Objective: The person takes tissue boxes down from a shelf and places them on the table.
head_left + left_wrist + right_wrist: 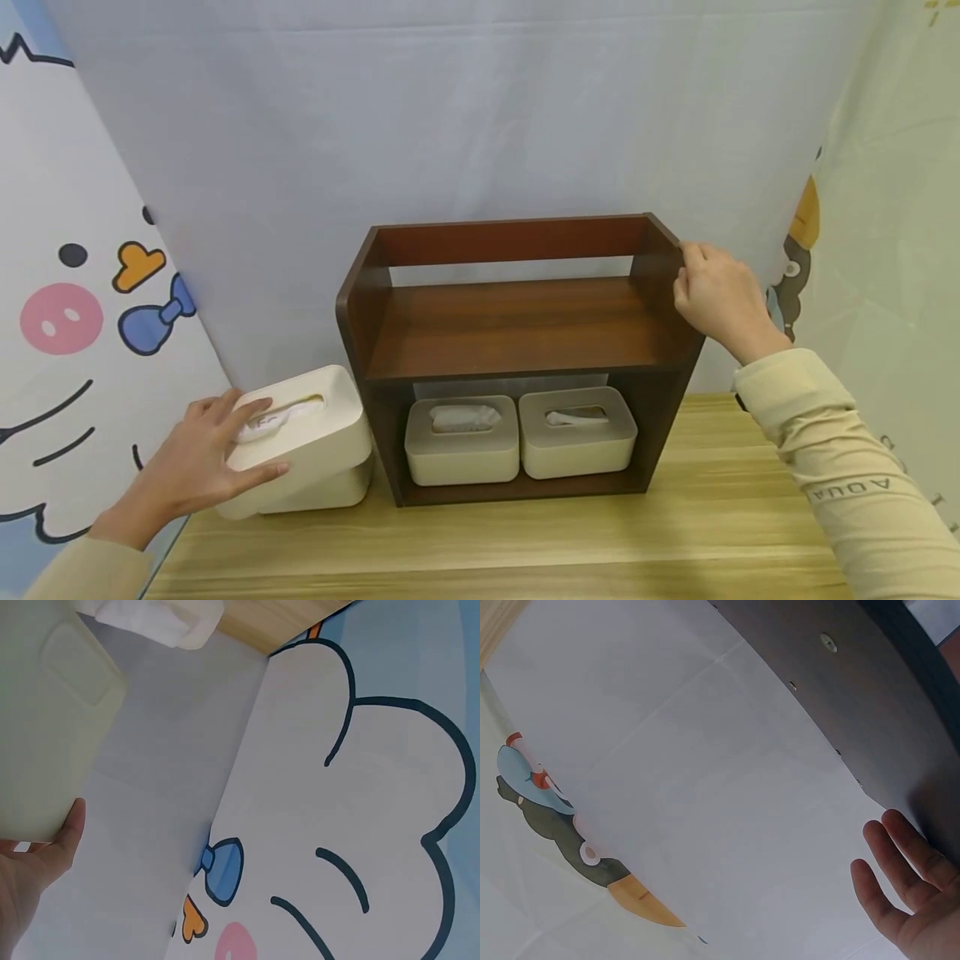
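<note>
At the left, my left hand (198,454) holds a cream tissue box (322,425) from above, fingers spread over its top by the tissue slot and thumb along the front. The box is tilted and overlaps a second tissue box (333,490) on the table. From the left wrist view, the plain underside of the held box (45,742) shows, with the other box's corner (204,630) and its white tissue beyond. My right hand (723,296) grips the upper right side panel of a dark brown shelf (517,329); some fingers extend past the panel's outer face (870,712).
Two more tissue boxes, a left one (463,462) and a right one (577,454), sit side by side in the shelf's lower compartment. The shelf stands on a wood-grain table (525,542). Behind hangs a pale curtain (450,125); a cartoon-printed sheet (67,208) covers the left side.
</note>
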Demonstrator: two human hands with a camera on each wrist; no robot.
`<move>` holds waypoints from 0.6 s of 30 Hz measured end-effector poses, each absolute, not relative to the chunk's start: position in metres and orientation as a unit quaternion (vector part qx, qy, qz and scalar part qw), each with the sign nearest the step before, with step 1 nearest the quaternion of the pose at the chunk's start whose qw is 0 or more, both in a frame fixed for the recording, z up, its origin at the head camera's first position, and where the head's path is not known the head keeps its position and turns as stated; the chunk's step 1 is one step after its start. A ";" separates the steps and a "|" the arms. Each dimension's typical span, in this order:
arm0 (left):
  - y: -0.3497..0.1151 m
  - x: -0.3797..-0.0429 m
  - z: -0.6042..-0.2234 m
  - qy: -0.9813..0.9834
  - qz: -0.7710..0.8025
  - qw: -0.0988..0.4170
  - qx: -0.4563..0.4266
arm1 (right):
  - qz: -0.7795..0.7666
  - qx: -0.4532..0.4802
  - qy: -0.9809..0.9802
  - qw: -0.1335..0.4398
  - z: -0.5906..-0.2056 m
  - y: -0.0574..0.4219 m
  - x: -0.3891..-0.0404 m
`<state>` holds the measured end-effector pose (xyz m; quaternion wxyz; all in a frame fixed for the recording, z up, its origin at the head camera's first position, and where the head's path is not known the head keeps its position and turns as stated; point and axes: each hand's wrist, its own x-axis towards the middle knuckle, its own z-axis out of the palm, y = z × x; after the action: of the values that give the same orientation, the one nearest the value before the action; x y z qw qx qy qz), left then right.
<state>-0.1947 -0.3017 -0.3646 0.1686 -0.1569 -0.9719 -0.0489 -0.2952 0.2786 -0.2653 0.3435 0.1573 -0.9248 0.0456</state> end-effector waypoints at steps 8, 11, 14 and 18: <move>-0.303 -0.185 -0.384 -0.966 -0.049 0.182 -0.177 | 0.044 0.161 -0.923 0.347 -0.267 0.280 -0.300; -0.301 -0.182 -0.390 -0.967 -0.052 0.177 -0.176 | 0.044 0.166 -0.923 0.346 -0.267 0.282 -0.305; -0.299 -0.179 -0.396 -0.966 -0.056 0.180 -0.177 | 0.046 0.170 -0.922 0.345 -0.268 0.284 -0.311; -0.296 -0.175 -0.405 -0.962 -0.063 0.187 -0.188 | 0.049 0.174 -0.921 0.344 -0.268 0.286 -0.319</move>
<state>-0.1749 -0.2963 -0.4050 0.1868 -0.1878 -0.9622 -0.0632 -0.3192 0.2860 -0.2681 0.3445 0.1739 -0.9213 0.0487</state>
